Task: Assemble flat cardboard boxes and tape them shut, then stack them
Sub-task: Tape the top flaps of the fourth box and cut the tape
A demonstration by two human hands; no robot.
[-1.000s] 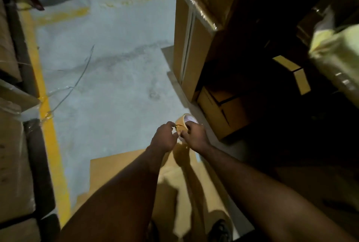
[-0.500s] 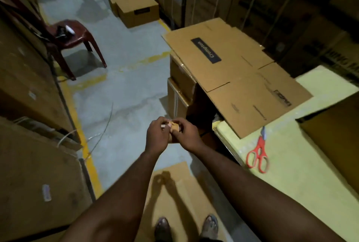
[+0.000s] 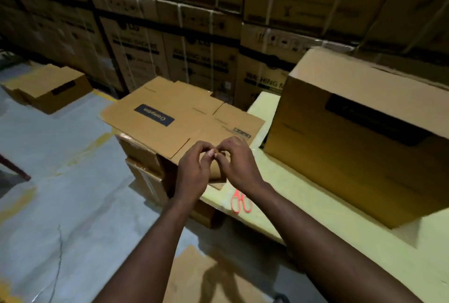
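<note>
Left hand (image 3: 192,169) and right hand (image 3: 239,164) together on a tape roll (image 3: 217,174), flat cardboard (image 3: 184,108) just behind, orange scissors (image 3: 240,202) nearby.

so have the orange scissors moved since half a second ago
No. The scissors lie on the yellow table by the near corner of the flat cardboard sheet, as before; only the camera view shifted.

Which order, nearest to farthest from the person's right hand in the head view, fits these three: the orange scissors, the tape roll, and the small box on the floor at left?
1. tape roll: held in the right hand's grip, with the left hand too.
2. orange scissors: on the table, just below that hand.
3. small box: on the floor, far left.
</note>
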